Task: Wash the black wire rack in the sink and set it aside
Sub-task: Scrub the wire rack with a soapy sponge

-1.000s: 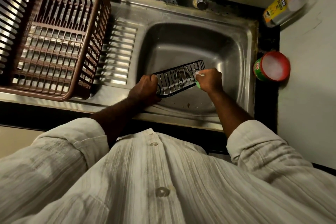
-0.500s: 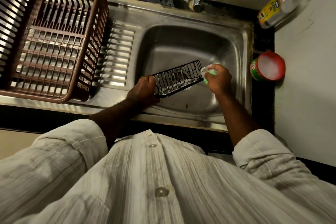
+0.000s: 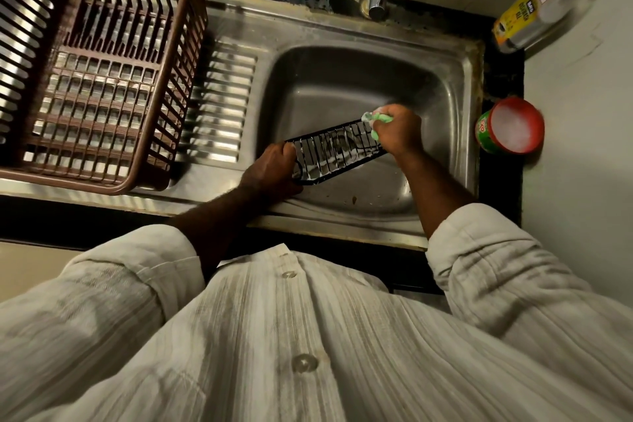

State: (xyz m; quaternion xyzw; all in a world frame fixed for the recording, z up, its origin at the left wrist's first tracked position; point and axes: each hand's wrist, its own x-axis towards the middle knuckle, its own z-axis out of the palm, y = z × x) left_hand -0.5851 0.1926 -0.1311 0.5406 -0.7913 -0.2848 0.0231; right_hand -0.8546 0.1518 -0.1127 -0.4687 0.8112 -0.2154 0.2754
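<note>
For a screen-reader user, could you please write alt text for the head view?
Over a steel sink, the left hand holds a black wire rack while the right hand scrubs its far end with a green scrubber. A brown basket sits left; a red tub sits right.

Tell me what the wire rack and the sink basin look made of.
The black wire rack: thin metal rods, probably with a dark coating, now streaked with white suds. The grey sink basin: likely stainless steel, judging by its dull brushed sheen and soft reflections.

Dim light falls on a pale wall (image 3: pixel 582 181) (scuffed) and black counter edge (image 3: pixel 501 86).
</note>
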